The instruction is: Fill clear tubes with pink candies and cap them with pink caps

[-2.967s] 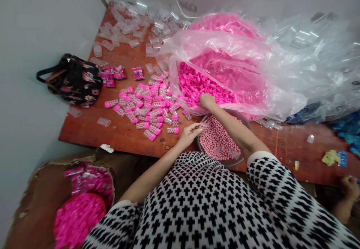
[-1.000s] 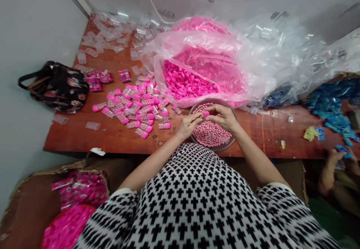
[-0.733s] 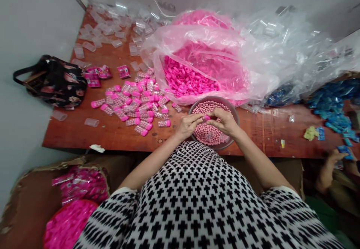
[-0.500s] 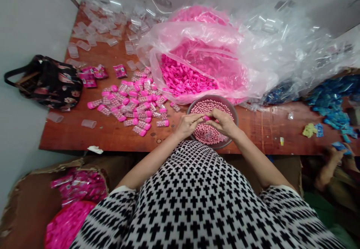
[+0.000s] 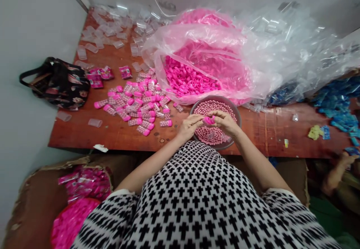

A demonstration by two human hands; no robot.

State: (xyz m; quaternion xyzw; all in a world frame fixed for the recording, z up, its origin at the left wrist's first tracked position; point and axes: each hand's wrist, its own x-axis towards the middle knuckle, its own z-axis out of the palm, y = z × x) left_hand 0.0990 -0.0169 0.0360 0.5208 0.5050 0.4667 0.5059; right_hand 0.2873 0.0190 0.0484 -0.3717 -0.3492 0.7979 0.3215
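Over a grey bowl (image 5: 239, 120) of small pink balls (image 5: 210, 138), my two hands meet at a bright pink plastic cap (image 5: 208, 120). My left hand (image 5: 189, 127) pinches it from the left with fingers pressed together. From the other side my right hand (image 5: 225, 123) grips it, thumb and fingers curled round. Whether a clear tube is attached to the cap cannot be made out. To the left of the bowl lies a heap of small clear tubes (image 5: 137, 104) filled with balls and topped with pink caps.
Behind the bowl stands a large plastic bag (image 5: 157, 59) of pink caps. Clear containers (image 5: 98, 35) lie at the back left, beside a dark floral handbag (image 5: 66, 86). Blue pieces (image 5: 334, 102) are piled right, near another person's hand (image 5: 344, 161). Boxed pink packets (image 5: 87, 183) sit below left.
More of the pink cap shows between my fingers now, and my right hand's fingers have shifted on it. The whole view has moved slightly, with things appearing further right.
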